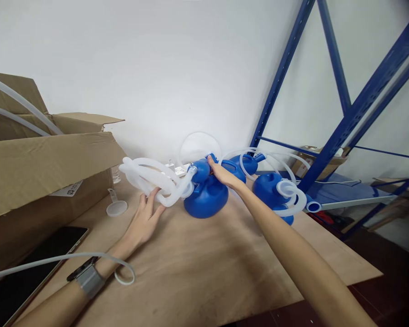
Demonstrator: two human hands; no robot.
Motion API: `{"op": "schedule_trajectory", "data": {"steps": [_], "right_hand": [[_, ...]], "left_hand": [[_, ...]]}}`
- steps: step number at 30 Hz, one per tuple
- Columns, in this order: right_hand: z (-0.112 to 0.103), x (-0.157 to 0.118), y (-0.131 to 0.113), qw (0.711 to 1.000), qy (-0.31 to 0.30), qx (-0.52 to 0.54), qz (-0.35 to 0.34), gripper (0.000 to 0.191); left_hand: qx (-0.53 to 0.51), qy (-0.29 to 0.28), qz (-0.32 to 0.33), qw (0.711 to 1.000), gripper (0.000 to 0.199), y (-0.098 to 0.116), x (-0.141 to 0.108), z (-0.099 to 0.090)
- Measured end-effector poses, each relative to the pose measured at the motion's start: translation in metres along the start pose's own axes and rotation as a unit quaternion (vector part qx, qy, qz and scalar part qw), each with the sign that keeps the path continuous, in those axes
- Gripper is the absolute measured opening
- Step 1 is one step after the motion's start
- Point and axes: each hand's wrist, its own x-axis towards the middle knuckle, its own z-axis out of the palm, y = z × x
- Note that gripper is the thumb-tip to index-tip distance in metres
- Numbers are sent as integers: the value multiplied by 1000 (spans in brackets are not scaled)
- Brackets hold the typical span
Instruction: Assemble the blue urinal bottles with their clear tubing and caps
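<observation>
Because the coiled tube [172, 199] looks floppy, your left hand [144, 222], fingers spread wide, touches its near loops, probably to steady them. Your right hand [225, 176] is at the blue bottle's top, perhaps to stop it tipping; its fingers are partly hidden, so how firmly they close you cannot tell. The blue bottle [206, 200] sits mid-surface toward the far wall [157, 77], glossy and rounded; the tube is milky white and translucent. Other blue bottles [266, 188] lie right.
</observation>
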Motion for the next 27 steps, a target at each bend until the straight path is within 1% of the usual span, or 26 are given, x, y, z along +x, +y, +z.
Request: {"op": "schedule_trajectory", "data": {"steps": [2, 3, 8, 11, 15, 18, 21, 24, 27], "right_hand": [[4, -5, 0, 997, -51, -51, 41, 44], [6, -7, 0, 995, -64, -62, 49, 46], [11, -20, 0, 997, -66, -30, 14, 47], [10, -22, 2, 999, -54, -3, 7, 45], [5, -21, 2, 999, -25, 24, 12, 41], [1, -22, 0, 996, 4, 81, 41, 41], [0, -26, -2, 989, 15, 130, 75, 44], [3, -30, -1, 991, 10, 117, 69, 46], [8, -32, 1, 993, 26, 96, 56, 47]], "left_hand": [[12, -3, -8, 1000, 58, 0, 0, 1], [17, -4, -10, 1000, 58, 0, 0, 1], [40, 5, 1, 999, 59, 0, 3, -3], [51, 6, 7, 999, 57, 1, 4, -5], [63, 6, -10, 998, 58, -1, 5, -6], [80, 1, -22, 997, 61, -6, 6, -5], [95, 5, -28, 995, 65, -14, 8, -3], [105, 17, -26, 994, 65, -20, 9, -1], [109, 24, -14, 994, 61, -25, 11, -1]]}}
